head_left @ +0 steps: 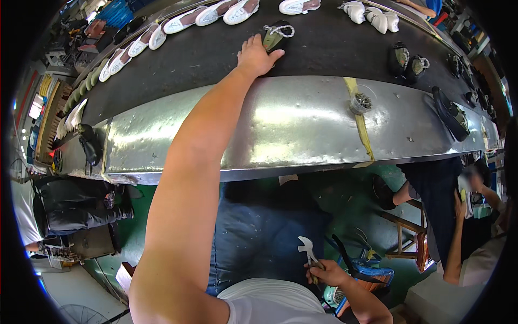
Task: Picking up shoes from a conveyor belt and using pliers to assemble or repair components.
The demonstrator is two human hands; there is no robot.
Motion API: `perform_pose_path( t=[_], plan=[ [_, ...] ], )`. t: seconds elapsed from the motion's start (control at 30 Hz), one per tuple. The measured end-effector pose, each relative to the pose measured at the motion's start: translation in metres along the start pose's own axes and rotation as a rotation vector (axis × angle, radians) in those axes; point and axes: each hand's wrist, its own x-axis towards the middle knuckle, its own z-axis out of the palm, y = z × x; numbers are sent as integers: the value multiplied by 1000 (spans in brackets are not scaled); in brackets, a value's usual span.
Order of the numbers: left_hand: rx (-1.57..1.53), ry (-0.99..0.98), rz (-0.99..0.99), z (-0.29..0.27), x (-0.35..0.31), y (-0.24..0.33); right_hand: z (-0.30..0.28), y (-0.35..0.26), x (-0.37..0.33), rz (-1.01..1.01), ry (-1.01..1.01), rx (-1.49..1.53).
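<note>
My left hand [257, 55] stretches far forward onto the black conveyor belt [210, 65]. Its fingers rest on a dark shoe with white laces [278, 32]. Down by my lap, my right hand [327, 272] is shut on a pair of metal pliers [307, 251], jaws pointing up. A shiny metal ledge [291, 124] runs along the belt's near side, between me and the shoe.
White shoes [186, 20] line the belt's far side, and dark shoes [402, 56] lie to the right. A small cup of nails [360, 102] sits on the ledge by a yellow tape strip. Another person [458, 216] sits on a wooden stool at right.
</note>
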Motion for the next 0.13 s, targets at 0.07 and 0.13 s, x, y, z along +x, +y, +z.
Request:
perform_pose_path(
  t=[0.07, 0.13],
  plan=[
    [289, 357, 278, 6, -25, -5, -14, 1, -3, -42, -59, -82],
    [92, 301, 376, 0, -52, -23, -33, 8, 0, -185, 170, -249]
  ],
)
